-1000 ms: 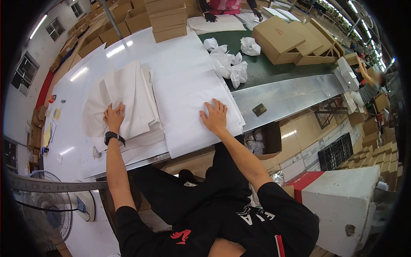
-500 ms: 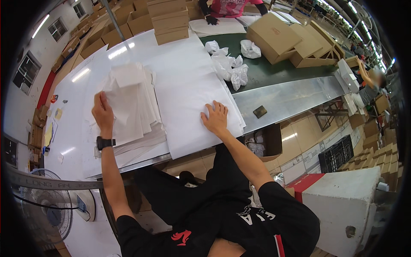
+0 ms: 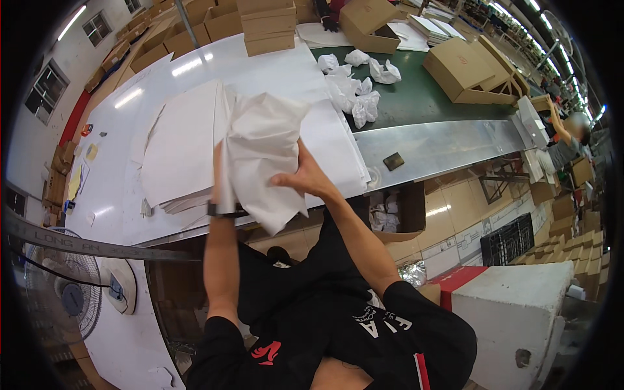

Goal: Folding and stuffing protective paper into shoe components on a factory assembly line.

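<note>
A loosely creased sheet of white paper (image 3: 263, 143) hangs between my hands above the table's front edge. My right hand (image 3: 311, 174) grips its right side, with the thumb in front and the fingers behind. My left hand (image 3: 218, 172) is at its left side, holding it, with most of the fingers hidden by the paper. Left of the sheet lies a tall stack of white paper (image 3: 179, 143), its edges uneven. Another flat stack of white paper (image 3: 335, 146) lies to the right, partly covered by the sheet and my right hand.
Crumpled white paper balls (image 3: 354, 91) lie on the green belt (image 3: 406, 101). A small dark block (image 3: 393, 161) sits on the metal ledge (image 3: 448, 140). Cardboard boxes (image 3: 270, 26) stand at the back. An open carton (image 3: 411, 214) below holds more crumpled paper. Another person's gloved hand (image 3: 330, 25) is at the far side.
A sheet has come up off the stacks into both hands and is creased. My left hand moved right, my right hand slightly left. A brown box now stands before the person opposite.
</note>
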Demonstrator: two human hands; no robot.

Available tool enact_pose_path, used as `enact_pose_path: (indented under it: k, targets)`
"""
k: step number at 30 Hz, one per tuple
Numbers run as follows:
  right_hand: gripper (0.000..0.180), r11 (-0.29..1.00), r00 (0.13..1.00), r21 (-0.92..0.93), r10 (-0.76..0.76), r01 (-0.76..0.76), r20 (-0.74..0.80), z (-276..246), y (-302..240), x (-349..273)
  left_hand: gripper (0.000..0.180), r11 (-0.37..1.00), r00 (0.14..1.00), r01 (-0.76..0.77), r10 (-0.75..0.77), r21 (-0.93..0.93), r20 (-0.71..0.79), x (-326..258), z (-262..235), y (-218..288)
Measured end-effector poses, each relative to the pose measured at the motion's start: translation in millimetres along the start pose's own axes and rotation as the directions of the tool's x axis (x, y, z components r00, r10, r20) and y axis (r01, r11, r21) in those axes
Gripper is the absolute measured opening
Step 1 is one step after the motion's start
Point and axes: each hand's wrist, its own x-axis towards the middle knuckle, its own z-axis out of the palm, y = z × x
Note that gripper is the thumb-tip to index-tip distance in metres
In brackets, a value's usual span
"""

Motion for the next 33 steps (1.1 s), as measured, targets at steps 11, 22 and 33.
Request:
enact_pose_path:
  k: [11,22,33]
  targets:
    - [0.067,0.795,0.909,-0.603,-0.294,0.06,-0.296,-73,35,18,0.022,0.415,0.977,-0.162,0.193,0.896,0.087,1,-13,-129]
    - [0.07,0.669,0.781,-0.742,-0.478,0.026,-0.403,-93,135,-7,0.034,0.252,0.896,-0.441,0.186,0.861,0.404,-56,1,-185]
    - [0.073,0.695,0.696,-0.718,-0.498,-0.038,-0.518,-91,136,-7,0.046,0.009,0.815,-0.576,-0.067,0.818,0.575,-93,-8,-158]
